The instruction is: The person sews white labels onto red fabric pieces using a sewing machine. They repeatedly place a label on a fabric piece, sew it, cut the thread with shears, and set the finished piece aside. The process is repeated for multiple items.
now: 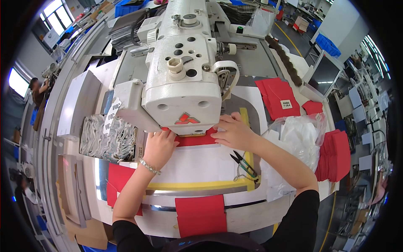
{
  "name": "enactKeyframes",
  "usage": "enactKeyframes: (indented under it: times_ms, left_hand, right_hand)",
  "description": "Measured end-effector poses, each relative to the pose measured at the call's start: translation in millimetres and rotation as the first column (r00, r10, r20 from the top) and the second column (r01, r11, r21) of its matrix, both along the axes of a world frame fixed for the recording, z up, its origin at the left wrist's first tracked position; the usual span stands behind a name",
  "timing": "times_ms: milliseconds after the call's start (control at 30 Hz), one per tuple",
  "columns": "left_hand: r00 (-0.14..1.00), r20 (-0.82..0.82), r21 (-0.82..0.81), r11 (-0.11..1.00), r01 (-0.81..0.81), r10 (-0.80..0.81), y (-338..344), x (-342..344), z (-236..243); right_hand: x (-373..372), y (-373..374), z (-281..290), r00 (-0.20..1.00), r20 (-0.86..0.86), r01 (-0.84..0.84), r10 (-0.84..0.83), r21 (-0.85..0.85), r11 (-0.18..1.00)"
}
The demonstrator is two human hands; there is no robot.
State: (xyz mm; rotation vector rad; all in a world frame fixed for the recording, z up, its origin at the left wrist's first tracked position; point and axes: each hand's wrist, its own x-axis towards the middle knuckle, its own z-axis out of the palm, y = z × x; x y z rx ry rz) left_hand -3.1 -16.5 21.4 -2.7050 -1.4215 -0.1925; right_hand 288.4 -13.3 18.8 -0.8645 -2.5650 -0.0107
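Fabric [195,140] in red is laid flat beneath the near end of the white sewing machine [182,90], touched at its left by the left hand [159,147] and at its right by the right hand [235,133]; whether it is pinched or pressed by the fingers cannot be told. It could be skewed if pressed unevenly, fingers could be hurt if slid too far under, and snips [247,167] could be knocked.

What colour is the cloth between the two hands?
The cloth is red; it shows best in the head view.
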Motion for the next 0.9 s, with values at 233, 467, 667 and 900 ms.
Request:
enactKeyframes:
  times_ms: [233,467,667,900]
  left_hand:
    - [0.972,0.149,0.131,0.978,0.16,-0.179,-16,1,-9]
    - [0.952,0.189,0.115,0.968,0.223,-0.242,-19,14,-10]
    - [0.908,0.209,0.379,0.886,0.267,-0.363,-16,29,-28]
    - [0.904,0.135,0.378,0.864,0.331,-0.406,-15,28,-27]
  right_hand:
    - [18,-27,4,0.991,0.111,0.07,-0.07,0.001,0.998]
    - [16,-32,-12,0.984,0.053,0.157,-0.168,0.177,0.972]
    - [11,-34,0,0.945,-0.195,0.232,-0.263,-0.168,0.958]
    - [10,-39,6,0.975,-0.1,0.206,-0.2,0.049,0.977]
